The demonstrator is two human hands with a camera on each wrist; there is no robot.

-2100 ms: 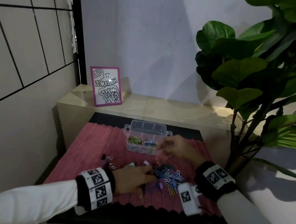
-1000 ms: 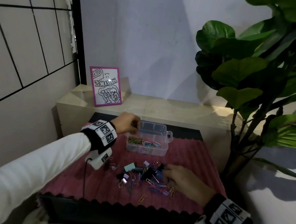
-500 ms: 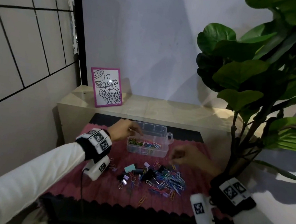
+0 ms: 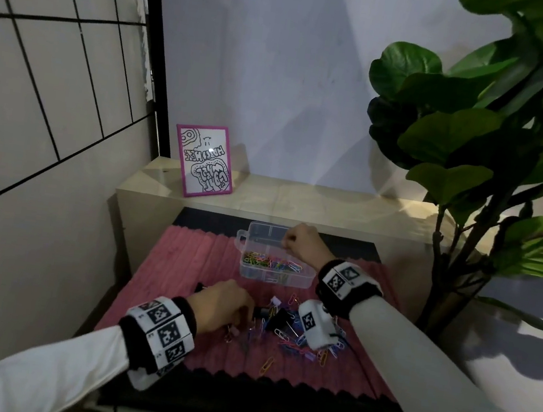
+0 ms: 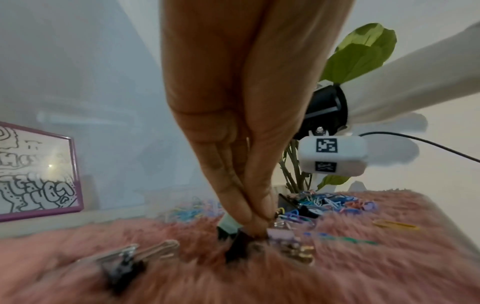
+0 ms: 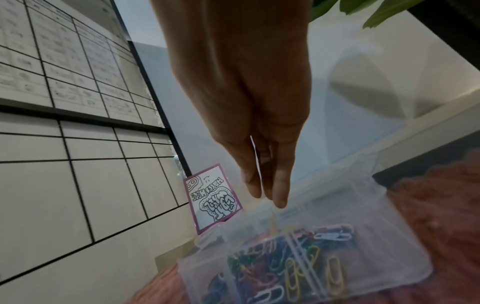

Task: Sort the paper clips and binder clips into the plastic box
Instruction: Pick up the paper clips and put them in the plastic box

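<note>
A clear plastic box [image 4: 259,235] stands at the back of the pink mat [image 4: 186,263], its front compartments full of coloured paper clips [image 4: 269,262]. My right hand [image 4: 288,241] hovers over the box's back part. In the right wrist view its fingers [image 6: 279,193] point straight down, close together, with nothing visible between them, above the box [image 6: 363,205]. My left hand [image 4: 244,313] is down on the mat at the left edge of the loose clip pile [image 4: 284,332]. Its fingertips [image 5: 259,222] pinch a black binder clip [image 5: 239,240]; a mint one [image 5: 228,224] and a lilac one [image 5: 280,234] lie beside it.
Another black binder clip [image 5: 122,265] lies apart on the mat's left. A pink-framed picture [image 4: 205,160] leans on the beige ledge [image 4: 298,199] behind the mat. A big leafy plant [image 4: 480,129] fills the right side. A tiled wall closes off the left.
My left hand has come back from the box down to the pile. My right hand has left the pile and risen over the box.
</note>
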